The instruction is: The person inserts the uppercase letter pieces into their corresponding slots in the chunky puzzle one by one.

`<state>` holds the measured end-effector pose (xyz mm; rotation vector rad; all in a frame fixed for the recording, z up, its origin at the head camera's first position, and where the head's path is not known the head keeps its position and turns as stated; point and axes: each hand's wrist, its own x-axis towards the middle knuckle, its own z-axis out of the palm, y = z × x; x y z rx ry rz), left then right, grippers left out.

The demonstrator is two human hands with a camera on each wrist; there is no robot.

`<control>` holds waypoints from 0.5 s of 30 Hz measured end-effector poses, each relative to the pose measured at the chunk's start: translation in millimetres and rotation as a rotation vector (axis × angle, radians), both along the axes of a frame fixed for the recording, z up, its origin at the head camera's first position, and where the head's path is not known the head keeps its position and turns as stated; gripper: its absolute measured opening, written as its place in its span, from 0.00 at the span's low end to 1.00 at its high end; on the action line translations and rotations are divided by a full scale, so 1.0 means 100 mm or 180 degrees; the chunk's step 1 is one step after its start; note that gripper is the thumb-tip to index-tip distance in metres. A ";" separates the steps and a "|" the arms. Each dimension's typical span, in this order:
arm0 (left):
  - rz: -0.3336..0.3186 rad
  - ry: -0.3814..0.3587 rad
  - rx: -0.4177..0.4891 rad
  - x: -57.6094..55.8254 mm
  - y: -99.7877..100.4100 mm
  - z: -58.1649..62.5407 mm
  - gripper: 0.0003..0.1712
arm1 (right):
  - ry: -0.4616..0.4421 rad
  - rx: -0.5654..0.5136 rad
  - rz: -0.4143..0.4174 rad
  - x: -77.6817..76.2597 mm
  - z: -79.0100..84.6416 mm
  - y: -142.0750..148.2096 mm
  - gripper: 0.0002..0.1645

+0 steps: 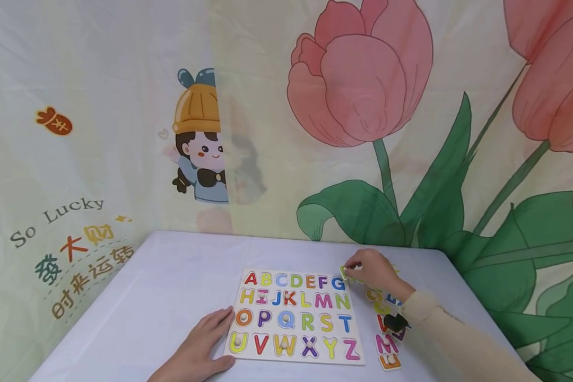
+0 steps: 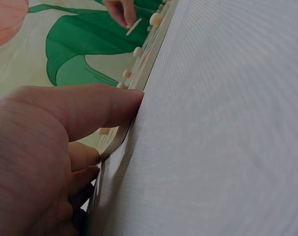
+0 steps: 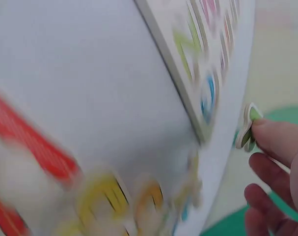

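A white alphabet puzzle board (image 1: 355,331) with rows of coloured letters lies on the table. My left hand (image 1: 198,345) rests against its lower left corner, thumb along the near edge and fingers on the left side. In the left wrist view the thumb (image 2: 104,105) touches the board's edge. My right hand (image 1: 374,270) pinches a green letter puzzle piece (image 3: 247,129) between thumb and fingers, in the air just beyond the board's far right corner. Which letter it is cannot be told. Round knobs stand on several letters, such as O (image 1: 243,318) and X (image 1: 309,346).
Loose letter pieces lie in a strip right of the board, among them a pink M (image 1: 387,345) and an orange E (image 1: 390,362). My right forearm (image 1: 453,329) passes over part of them. A printed curtain (image 1: 258,116) hangs behind the white table (image 1: 124,307).
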<state>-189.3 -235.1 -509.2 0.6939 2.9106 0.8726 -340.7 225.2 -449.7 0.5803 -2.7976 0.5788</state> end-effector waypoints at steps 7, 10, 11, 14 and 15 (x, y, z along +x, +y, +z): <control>-0.0006 -0.0089 0.0044 0.00 0.01 0.01 0.55 | -0.0162 -0.0172 -0.0005 0.30 -0.15 -0.30 0.05; -0.0004 -0.0078 0.0034 0.00 0.01 0.01 0.55 | -0.0212 -0.0201 -0.0012 0.39 -0.20 -0.41 0.04; -0.0003 -0.0069 0.0027 0.00 0.01 0.01 0.55 | -0.0204 -0.0207 0.0021 0.42 -0.21 -0.45 0.04; 0.0006 -0.0086 0.0031 0.00 0.00 0.01 0.55 | -0.0269 -0.0179 0.0085 0.51 -0.25 -0.54 0.04; 0.0008 -0.0109 0.0038 0.00 0.00 0.01 0.55 | -0.0297 -0.0174 0.0105 0.53 -0.26 -0.57 0.04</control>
